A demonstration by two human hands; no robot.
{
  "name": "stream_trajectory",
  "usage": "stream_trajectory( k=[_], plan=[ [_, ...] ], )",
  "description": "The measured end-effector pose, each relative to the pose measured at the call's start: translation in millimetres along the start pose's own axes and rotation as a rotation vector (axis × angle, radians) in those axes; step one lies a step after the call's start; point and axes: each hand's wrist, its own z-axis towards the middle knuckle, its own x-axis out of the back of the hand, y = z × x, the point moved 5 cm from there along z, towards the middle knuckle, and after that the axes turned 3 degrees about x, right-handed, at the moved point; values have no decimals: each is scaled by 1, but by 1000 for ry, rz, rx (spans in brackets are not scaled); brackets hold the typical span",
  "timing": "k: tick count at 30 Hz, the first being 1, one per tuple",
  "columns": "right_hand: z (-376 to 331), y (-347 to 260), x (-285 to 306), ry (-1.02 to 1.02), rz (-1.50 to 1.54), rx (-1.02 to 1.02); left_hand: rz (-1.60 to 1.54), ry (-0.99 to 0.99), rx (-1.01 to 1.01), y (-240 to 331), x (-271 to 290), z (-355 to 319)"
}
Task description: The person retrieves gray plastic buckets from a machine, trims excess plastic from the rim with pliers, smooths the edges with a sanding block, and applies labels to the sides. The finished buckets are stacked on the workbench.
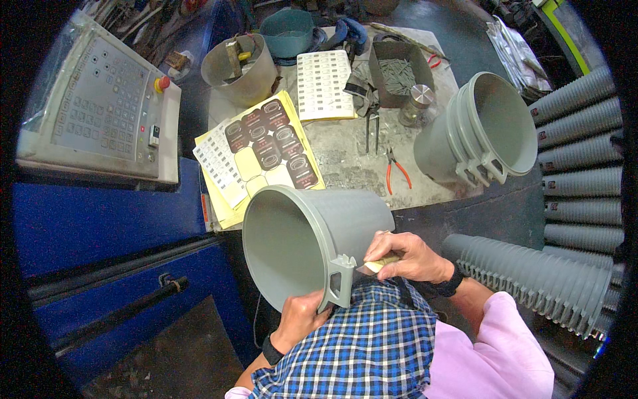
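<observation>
The smooth, tapering grey plastic bucket [355, 209] lies on its side against checked cloth [359, 339], round mouth leftward. The left hand [302, 316] grips its rim near the slotted lug [341, 282]; the right hand [415, 259] clasps a small knife [381, 265] just beside the lug. Beyond, a dark squarish bin [425, 63] holds slender grey pieces [399, 76]; rightward, ribbed-rim buckets [437, 146] sit nested
</observation>
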Motion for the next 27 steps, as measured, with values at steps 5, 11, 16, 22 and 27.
stream_trajectory(
  k=[5, 11, 16, 22, 27],
  plan=[
    [-5, -5, -2, -11, -59, 44, 21, -26, -3, 4, -3, -6],
    [-7, -6, -5, -52, -58, 67, -1, -17, -20, 6, -6, -11],
    [-9, -2, -6, -54, -18, 30, 6, -16, -39, 4, -10, -14],
    [-9, 0, -8, -22, -64, 76, -5, -2, -93, 3, -11, -16],
    [-6, -2, -8, 46, -176, 169, -29, 10, -114, 3, -11, -16]
  ],
)
